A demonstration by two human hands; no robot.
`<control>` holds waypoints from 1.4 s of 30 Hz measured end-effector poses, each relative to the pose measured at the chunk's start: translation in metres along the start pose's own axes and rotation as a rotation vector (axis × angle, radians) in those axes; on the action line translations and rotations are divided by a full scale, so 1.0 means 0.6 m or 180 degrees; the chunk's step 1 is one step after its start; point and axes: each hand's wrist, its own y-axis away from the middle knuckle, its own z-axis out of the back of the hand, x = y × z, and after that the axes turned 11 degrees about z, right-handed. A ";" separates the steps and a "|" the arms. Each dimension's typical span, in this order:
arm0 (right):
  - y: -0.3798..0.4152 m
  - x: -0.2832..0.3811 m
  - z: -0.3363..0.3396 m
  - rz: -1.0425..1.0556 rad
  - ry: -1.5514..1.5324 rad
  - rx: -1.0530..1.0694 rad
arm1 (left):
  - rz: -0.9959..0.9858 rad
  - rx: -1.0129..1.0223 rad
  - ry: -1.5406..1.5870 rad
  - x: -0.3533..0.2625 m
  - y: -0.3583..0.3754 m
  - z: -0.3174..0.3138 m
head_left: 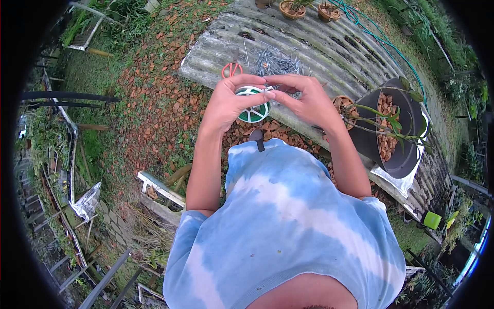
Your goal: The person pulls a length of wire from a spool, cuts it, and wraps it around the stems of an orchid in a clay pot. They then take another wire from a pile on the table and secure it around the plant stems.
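A spool of green garden tie wire with white spokes hangs between my hands, in front of my chest. My left hand is closed around the spool's upper left side. My right hand pinches at the white part on the spool's upper right edge, with thumb and fingers pressed together. The fingers hide any loose end of the wire. Just beyond my left hand lie scissors with red-orange handles. A heap of thin grey metal wires rests past my fingertips.
A weathered corrugated sheet spreads ahead of me. On its right stands a black pot with brick chips and a leafy plant, beside a small clay pot. More clay pots and a green hose lie farther back.
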 end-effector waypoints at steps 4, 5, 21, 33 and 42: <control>-0.003 -0.009 -0.012 -0.0740 -0.0785 0.0069 | -0.0151 0.0023 -0.0100 -0.005 -0.001 0.005; 0.000 -0.012 -0.015 -0.0769 -0.0798 0.0025 | -0.0179 0.0002 -0.0138 -0.003 -0.002 0.009; 0.005 -0.031 -0.031 -0.1161 -0.1568 -0.0412 | -0.1098 0.0095 -0.2016 -0.030 0.001 0.014; 0.008 -0.023 -0.017 -0.1066 -0.1440 -0.0329 | -0.1261 0.0383 -0.2165 -0.034 -0.008 0.019; 0.017 -0.025 -0.017 -0.1379 -0.1475 -0.0066 | -0.1282 0.0466 -0.2251 -0.027 -0.006 0.022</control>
